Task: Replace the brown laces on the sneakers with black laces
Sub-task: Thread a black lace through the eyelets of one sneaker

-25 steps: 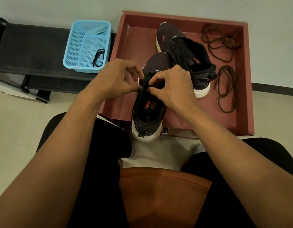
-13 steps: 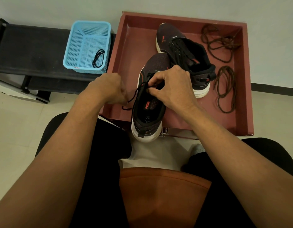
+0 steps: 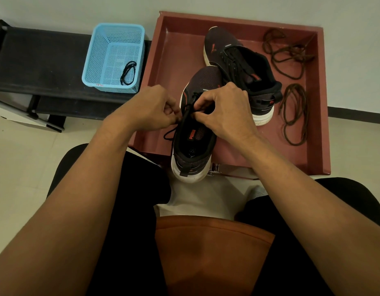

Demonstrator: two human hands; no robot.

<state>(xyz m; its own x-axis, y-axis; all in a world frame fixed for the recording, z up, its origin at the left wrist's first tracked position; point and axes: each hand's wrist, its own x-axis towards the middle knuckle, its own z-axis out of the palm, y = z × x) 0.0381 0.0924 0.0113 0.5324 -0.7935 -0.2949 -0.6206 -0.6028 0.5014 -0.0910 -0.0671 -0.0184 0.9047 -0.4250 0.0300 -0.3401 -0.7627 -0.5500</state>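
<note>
A dark sneaker [image 3: 193, 146] with a white sole lies heel toward me over the front rim of a red-brown tray [image 3: 167, 67]. A black lace [image 3: 170, 133] runs through its upper eyelets, one end trailing left. My left hand [image 3: 150, 110] pinches that lace at the sneaker's left side. My right hand [image 3: 225, 112] pinches the lace over the tongue. A second dark sneaker [image 3: 240, 67], laced in black, lies behind. Two loose brown laces, one [image 3: 285, 54] farther back and one [image 3: 295, 114] nearer, lie at the tray's right.
A light blue plastic basket [image 3: 112, 56] holding a coiled black lace [image 3: 128, 73] stands on a black bench [image 3: 35, 60] left of the tray. Pale floor tiles lie below; my knees and an orange-brown garment fill the near view.
My left hand pulled the lace end out to the left, then came back to the sneaker's left side. My right hand stayed over the tongue.
</note>
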